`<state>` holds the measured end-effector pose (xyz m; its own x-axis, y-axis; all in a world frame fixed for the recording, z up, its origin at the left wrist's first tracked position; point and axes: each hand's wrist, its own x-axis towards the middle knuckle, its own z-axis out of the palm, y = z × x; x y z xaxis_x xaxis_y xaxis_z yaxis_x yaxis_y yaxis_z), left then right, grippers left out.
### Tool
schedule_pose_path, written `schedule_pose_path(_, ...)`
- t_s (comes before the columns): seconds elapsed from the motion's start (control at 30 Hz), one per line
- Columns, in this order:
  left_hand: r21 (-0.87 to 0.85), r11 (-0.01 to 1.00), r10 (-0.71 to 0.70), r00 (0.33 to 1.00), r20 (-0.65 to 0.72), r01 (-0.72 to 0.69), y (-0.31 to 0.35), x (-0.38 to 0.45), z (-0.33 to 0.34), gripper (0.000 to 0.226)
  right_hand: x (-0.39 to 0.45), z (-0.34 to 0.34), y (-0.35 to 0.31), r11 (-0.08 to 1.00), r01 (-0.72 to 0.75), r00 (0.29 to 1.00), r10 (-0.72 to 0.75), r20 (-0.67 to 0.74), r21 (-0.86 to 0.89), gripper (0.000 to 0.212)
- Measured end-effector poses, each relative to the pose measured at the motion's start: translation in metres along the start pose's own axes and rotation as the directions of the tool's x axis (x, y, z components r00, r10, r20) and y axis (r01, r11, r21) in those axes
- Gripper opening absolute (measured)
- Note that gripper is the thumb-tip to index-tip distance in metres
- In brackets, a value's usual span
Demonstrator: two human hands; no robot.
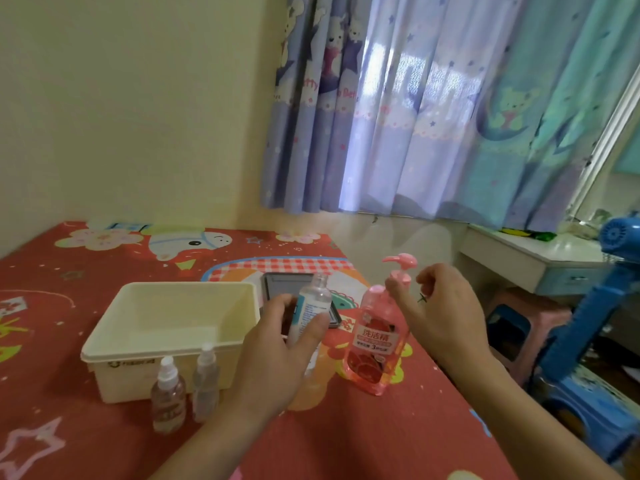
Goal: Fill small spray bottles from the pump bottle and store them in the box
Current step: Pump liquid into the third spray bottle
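Head view: left hand grips clear bottle, uncapped.

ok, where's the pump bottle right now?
Head view, right of centre: the pink pump bottle stands upright on the red tablecloth, by the right hand, right of the cream box.

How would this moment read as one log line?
left hand: holds open clear bottle | right hand: at pink pump bottle | box: empty | two spray bottles wait

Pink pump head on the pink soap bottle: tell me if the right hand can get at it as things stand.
Probably yes. The right hand is beside the pink pump head, fingertips at its collar, nothing between them.
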<state>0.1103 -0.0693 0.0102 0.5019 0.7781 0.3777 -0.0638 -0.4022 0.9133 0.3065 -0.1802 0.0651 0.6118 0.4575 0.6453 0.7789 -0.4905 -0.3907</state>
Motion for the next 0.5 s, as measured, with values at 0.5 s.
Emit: schedule_pose_path(0.5, 0.023, 1.000, -0.014, 0.995, 0.101, 0.011, -0.004, 0.014, 0.004, 0.037, -0.007, 0.019, 0.020, 0.978, -0.052, 0.870, -0.056, 0.490, 0.204, 0.053)
